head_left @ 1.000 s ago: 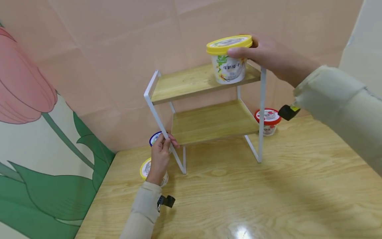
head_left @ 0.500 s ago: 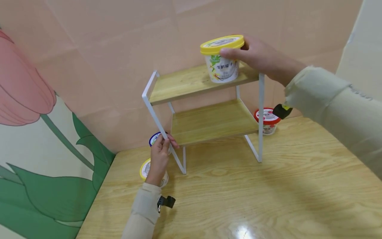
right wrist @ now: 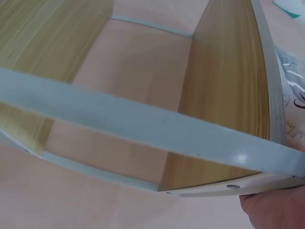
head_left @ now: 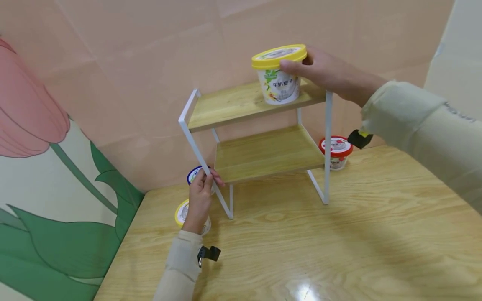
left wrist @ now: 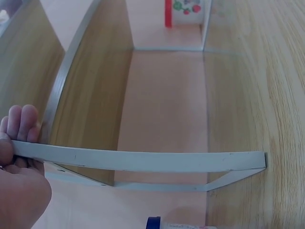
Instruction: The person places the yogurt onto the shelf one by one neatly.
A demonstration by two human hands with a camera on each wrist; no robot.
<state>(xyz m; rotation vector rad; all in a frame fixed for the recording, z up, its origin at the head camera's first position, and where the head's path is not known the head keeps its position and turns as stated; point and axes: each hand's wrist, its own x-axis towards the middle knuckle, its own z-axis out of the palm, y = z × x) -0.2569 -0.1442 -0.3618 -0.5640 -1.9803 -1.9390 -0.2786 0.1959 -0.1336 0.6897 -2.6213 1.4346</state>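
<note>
A two-tier rack with wooden shelves and a white metal frame stands on the table. My left hand grips its front left leg; in the left wrist view the fingers curl round the white bar. Over the right part of the upper shelf, my right hand holds a white paper tub with a yellow lid, slightly tilted. Whether its base touches the shelf I cannot tell. The right wrist view shows only part of the tub at its right edge, beyond the shelf.
Behind my left hand stand a blue-lidded tub and another yellow-lidded tub, both partly hidden. A red-lidded tub stands behind the rack's right leg. A pink wall rises close behind the rack on the wooden table.
Over the first half second my right hand has moved a little left with the yellow-lidded tub; since then it has stayed almost still. My left hand keeps its grip on the rack's leg.
</note>
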